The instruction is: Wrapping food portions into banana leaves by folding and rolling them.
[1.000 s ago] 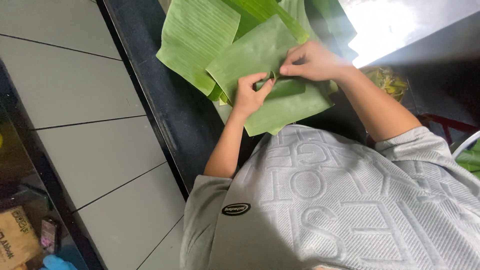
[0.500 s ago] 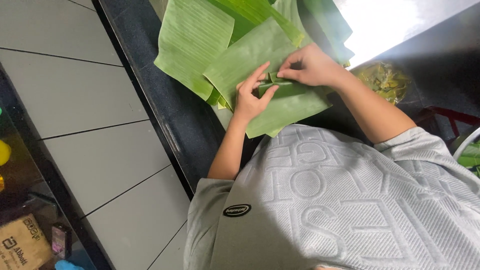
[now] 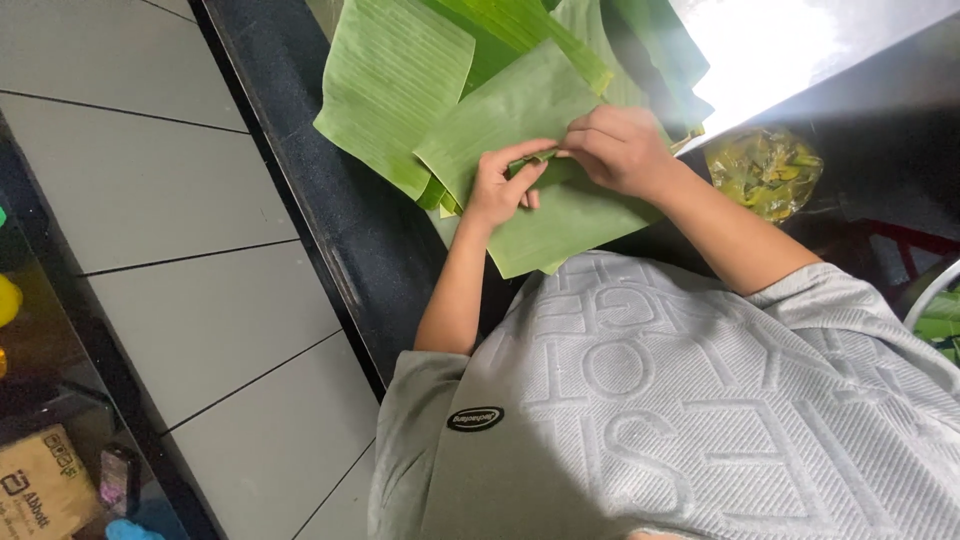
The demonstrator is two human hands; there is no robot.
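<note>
A light green banana leaf piece (image 3: 560,215) lies on top of a pile of larger banana leaves (image 3: 395,90) on a dark counter (image 3: 330,230). My left hand (image 3: 503,187) pinches a small fold in the middle of the top leaf between thumb and fingers. My right hand (image 3: 622,150) rests right beside it, fingers curled on the same fold. The two hands' fingertips nearly touch. The fold itself is mostly hidden under my fingers.
A clear bag of yellow-green scraps (image 3: 765,170) lies to the right of the leaves. A bright glare (image 3: 770,45) covers the counter's far right. Grey floor tiles (image 3: 150,190) run along the left, and small items sit on a dark shelf (image 3: 50,470) at bottom left.
Both hands have stayed on the top leaf, working the fold. My left thumb and fingers have closed tighter on it and the right hand has shifted slightly over it.
</note>
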